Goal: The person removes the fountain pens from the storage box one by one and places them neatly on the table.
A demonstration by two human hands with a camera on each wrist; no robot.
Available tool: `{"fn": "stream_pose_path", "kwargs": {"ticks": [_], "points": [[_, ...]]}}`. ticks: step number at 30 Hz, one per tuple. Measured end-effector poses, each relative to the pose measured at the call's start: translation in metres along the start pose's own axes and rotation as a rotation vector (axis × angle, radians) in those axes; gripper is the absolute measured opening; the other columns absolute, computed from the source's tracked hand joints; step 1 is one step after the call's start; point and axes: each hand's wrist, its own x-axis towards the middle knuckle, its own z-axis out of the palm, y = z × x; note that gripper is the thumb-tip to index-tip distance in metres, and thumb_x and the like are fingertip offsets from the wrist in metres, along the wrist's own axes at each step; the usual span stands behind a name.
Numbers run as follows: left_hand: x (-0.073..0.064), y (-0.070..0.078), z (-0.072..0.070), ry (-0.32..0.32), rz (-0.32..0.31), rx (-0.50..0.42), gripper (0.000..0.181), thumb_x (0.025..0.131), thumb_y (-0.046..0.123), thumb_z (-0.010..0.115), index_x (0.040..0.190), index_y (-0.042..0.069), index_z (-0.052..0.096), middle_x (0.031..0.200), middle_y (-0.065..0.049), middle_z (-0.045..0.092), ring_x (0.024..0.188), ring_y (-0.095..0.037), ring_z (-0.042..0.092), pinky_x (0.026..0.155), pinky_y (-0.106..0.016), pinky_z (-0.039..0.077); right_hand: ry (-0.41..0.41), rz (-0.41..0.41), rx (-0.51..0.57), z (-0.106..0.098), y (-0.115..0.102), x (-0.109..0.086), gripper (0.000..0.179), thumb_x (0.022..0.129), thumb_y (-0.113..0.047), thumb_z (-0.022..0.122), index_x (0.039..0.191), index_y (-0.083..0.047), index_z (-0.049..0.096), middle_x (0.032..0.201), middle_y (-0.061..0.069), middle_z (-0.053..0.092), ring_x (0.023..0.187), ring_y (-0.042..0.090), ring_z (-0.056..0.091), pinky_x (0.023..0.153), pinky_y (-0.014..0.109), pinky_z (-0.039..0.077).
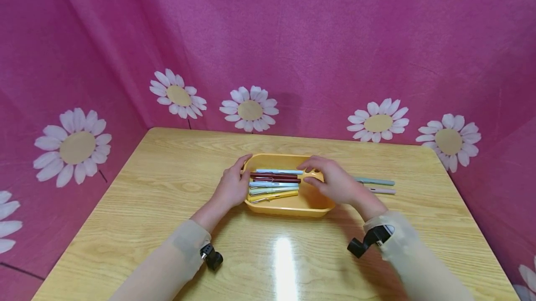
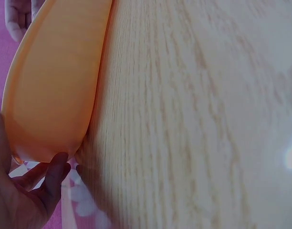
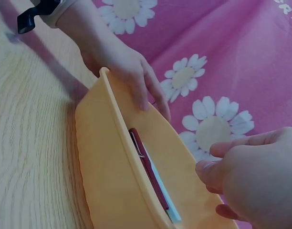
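A yellow plastic basket [image 1: 289,211] stands on the table with several capped pens side by side in its left part. Dark red pens [image 1: 276,180] lie between a light blue pen [image 1: 276,171] at the back and pale blue, pale green and yellow pens [image 1: 276,196] in front. My left hand [image 1: 232,186] holds the basket's left end, thumb over the rim and the other fingers along the outer wall. Above the right half of the basket, my right hand [image 1: 333,182] has its thumb and fingers apart, fingertips by the back pen's right end; no pen shows between them in the right wrist view.
Right of the basket, a teal pen [image 1: 378,181] and a lilac pen [image 1: 383,191] lie on the wooden table [image 1: 167,189], partly hidden behind my right hand and wrist. A pink curtain [image 1: 293,50] with daisies hangs behind the table's far edge.
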Motion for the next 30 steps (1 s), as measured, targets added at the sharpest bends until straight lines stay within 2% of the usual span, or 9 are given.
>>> {"fn": "stream_pose_path", "kwargs": {"ticks": [8, 15, 22, 30], "points": [[0.0, -0.004, 0.0, 0.0, 0.007, 0.013, 0.049, 0.112, 0.016, 0.048, 0.16, 0.017, 0.046, 0.141, -0.02, 0.064, 0.121, -0.033, 0.064, 0.105, -0.053, 0.05, -0.044, 0.015, -0.02, 0.016, 0.005, 0.019, 0.027, 0.098, 0.003, 0.071, 0.125, 0.002, 0.07, 0.12, 0.016, 0.071, 0.108, 0.039, 0.067, 0.096, 0.058, 0.053], [0.0, -0.004, 0.0, -0.001, -0.003, 0.017, 0.049, 0.112, 0.017, 0.048, 0.161, 0.017, 0.045, 0.14, -0.02, 0.064, 0.121, -0.036, 0.063, 0.104, -0.055, 0.05, -0.08, 0.058, -0.024, 0.026, 0.011, 0.03, 0.027, 0.1, 0.002, 0.07, 0.126, 0.006, 0.069, 0.122, 0.02, 0.07, 0.111, 0.039, 0.067, 0.099, 0.057, 0.053], [0.001, -0.004, 0.0, -0.002, 0.006, -0.012, 0.05, 0.112, 0.014, 0.048, 0.161, 0.015, 0.044, 0.141, -0.021, 0.064, 0.122, -0.032, 0.065, 0.104, -0.052, 0.052, -0.11, 0.124, 0.002, 0.034, 0.016, 0.039, 0.027, 0.1, 0.001, 0.069, 0.127, 0.005, 0.069, 0.122, 0.018, 0.07, 0.114, 0.035, 0.065, 0.1, 0.052, 0.053], [0.0, -0.003, 0.001, 0.002, -0.003, -0.028, 0.05, 0.111, 0.013, 0.048, 0.161, 0.016, 0.045, 0.142, -0.021, 0.063, 0.123, -0.032, 0.064, 0.106, -0.052, 0.05, -0.128, 0.137, -0.048, 0.043, 0.021, 0.044, 0.024, 0.1, -0.001, 0.07, 0.124, 0.001, 0.072, 0.119, 0.011, 0.072, 0.111, 0.027, 0.066, 0.103, 0.048, 0.052]]}}
